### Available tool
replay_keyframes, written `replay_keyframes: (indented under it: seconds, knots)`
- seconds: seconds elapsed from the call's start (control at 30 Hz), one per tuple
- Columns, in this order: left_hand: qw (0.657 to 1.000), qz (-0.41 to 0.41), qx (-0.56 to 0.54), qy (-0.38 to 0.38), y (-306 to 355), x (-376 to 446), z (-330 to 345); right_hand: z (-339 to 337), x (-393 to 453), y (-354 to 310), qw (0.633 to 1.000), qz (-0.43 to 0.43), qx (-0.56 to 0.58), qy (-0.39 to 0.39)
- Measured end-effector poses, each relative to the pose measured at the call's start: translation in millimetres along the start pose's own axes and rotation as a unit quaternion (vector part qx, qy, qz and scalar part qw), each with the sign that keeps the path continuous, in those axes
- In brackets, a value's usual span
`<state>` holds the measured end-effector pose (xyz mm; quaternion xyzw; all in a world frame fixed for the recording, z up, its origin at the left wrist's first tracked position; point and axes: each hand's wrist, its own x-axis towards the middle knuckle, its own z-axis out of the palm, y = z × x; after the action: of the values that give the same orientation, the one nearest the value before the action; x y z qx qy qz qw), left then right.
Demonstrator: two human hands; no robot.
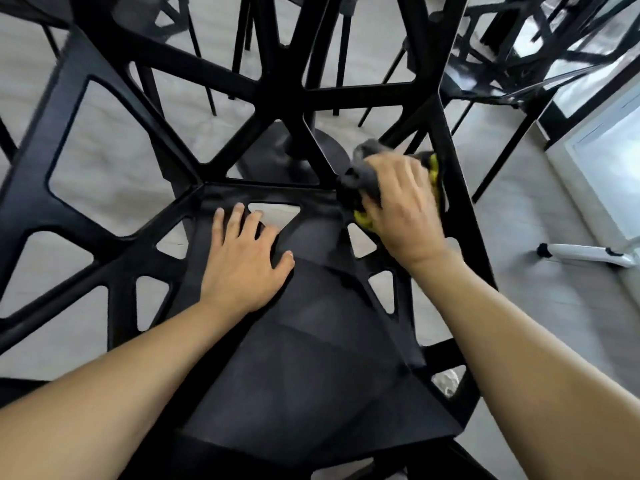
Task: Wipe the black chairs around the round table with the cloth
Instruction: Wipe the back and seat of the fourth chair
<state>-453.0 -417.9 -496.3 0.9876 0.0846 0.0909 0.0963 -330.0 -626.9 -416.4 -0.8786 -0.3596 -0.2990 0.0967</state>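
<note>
The left hand point(242, 261) lies flat and open on the chair point(304, 375) seat, steadying it. The right hand point(401, 202) grips the cloth point(363, 168) against the chair's right rear corner; best follow each strut with firm pressure.

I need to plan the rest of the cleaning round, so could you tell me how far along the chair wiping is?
Nothing here shows a chair as finished. In hand: the right hand presses the grey and yellow cloth against the right rear corner of the near black chair, where seat meets backrest, while the left hand rests flat on the seat. Left: the other black chairs behind it, untouched in this view.
</note>
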Motion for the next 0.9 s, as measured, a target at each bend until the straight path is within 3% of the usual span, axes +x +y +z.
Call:
replay_keyframes:
  seconds: [0.07,0.2,0.33,0.47,0.57,0.77,0.9]
  knots:
    - [1.0,0.001,0.004,-0.004,0.8,0.1,-1.4,32.5,-11.9,-24.5,0.993,0.005,-0.001,-0.122]
    - [1.0,-0.003,0.005,-0.007,1.7,0.7,-1.2,57.0,-2.4,-65.8,0.972,0.108,-0.007,-0.208]
    - [1.0,-0.005,0.005,-0.012,3.8,0.6,-3.0,48.9,6.5,-45.4,0.964,0.016,0.015,-0.266]
    - [1.0,-0.001,0.001,-0.013,3.2,1.9,-1.4,55.3,15.7,-43.7,0.962,0.045,-0.129,-0.236]
    - [1.0,-0.001,0.005,-0.012,3.5,0.6,-1.6,61.1,8.4,-58.4,0.964,0.09,-0.147,-0.202]
    - [1.0,-0.007,0.004,-0.009,6.0,1.8,-1.5,52.6,3.4,-34.4,0.97,0.025,-0.18,-0.159]
    - [1.0,-0.003,0.001,-0.01,3.8,0.3,0.2,64.4,26.0,-39.4,0.959,0.038,-0.232,-0.159]
